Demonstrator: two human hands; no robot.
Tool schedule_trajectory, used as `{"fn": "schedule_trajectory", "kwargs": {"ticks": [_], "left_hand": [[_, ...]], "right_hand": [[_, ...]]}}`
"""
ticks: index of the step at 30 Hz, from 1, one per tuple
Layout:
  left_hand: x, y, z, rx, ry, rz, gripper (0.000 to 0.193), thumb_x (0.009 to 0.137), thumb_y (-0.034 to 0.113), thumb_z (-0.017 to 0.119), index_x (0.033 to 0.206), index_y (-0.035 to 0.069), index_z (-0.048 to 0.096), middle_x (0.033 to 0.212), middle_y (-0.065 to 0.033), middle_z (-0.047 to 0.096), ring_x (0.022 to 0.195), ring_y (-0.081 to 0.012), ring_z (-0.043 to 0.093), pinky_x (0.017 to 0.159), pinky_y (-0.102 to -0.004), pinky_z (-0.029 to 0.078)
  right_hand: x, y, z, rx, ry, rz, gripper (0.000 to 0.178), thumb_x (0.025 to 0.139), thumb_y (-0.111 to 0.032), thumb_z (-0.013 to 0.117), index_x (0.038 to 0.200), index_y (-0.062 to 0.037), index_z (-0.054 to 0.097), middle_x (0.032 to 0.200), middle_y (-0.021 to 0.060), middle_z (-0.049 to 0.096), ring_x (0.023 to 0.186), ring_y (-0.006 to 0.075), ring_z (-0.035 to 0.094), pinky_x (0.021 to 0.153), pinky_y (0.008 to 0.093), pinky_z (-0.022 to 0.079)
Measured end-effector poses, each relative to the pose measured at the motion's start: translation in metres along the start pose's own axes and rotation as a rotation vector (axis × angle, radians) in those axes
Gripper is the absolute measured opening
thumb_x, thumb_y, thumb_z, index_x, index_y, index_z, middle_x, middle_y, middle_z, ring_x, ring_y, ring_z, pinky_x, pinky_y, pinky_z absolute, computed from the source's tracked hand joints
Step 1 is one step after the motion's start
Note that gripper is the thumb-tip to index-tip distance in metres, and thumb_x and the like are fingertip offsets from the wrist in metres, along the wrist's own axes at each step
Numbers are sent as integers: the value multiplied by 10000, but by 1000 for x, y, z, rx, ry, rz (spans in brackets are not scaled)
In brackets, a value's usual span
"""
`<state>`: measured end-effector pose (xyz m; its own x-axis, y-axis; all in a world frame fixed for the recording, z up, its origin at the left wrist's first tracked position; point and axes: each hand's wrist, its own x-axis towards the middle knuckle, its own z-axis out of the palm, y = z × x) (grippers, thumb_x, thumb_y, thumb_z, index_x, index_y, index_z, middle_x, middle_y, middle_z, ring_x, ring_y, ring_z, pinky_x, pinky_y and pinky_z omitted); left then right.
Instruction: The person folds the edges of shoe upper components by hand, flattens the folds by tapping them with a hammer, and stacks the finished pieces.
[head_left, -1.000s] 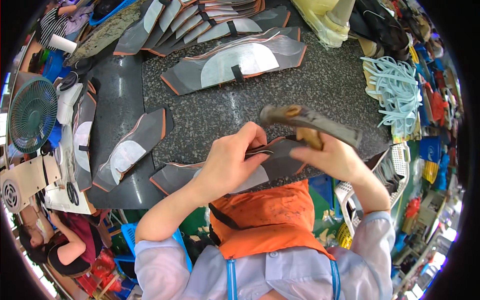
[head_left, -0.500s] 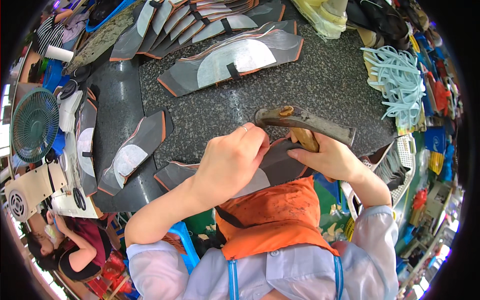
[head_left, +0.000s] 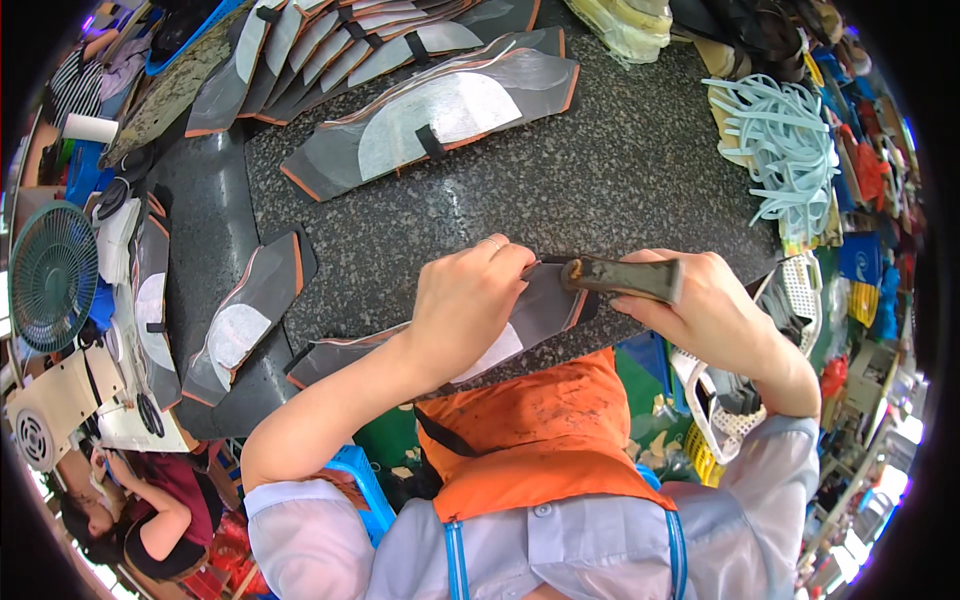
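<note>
Below the middle of the table, a dark grey shoe-upper piece with orange edges and a pale patch lies along the front edge. My left hand rests over it, fingers bent and closed at its far edge; the fingertips are partly hidden. A hammer is gripped by my right hand, which wraps round its handle below the head. The worn metal head lies over the right end of the piece, and I cannot tell if it touches. Most of the handle is hidden.
Another upper piece lies beyond my hands, with a fanned stack behind it. More pieces lie at left, near a green fan. Pale blue strips are heaped at right. A person sits at lower left.
The hammer has come down and turned, its head now over the piece's right end. My right hand has moved right, its thumb off the piece. My left hand stays at the far edge.
</note>
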<state>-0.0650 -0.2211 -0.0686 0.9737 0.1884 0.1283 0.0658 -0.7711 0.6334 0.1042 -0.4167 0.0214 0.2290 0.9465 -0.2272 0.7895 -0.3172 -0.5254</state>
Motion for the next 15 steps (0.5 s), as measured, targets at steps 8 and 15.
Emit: {"fn": "schedule_trajectory", "kwargs": {"ticks": [8,15], "left_hand": [[-17,4,10,600,82,414,333,775,92,746,1086,-18,702,891,-69,610,679,-188,581,577,-327,463],[-23,-10,-3,-136,161,116,98,804,31,718,901,25,716,791,-79,606,661,-272,647,551,-413,490]], "right_hand": [[16,1,-1,-130,-41,-51,207,908,-188,661,902,-36,520,747,147,648,696,365,672,598,468,532],[24,5,15,-150,-39,-126,197,851,-135,660,932,-44,505,696,124,625,651,367,667,549,466,522]]}}
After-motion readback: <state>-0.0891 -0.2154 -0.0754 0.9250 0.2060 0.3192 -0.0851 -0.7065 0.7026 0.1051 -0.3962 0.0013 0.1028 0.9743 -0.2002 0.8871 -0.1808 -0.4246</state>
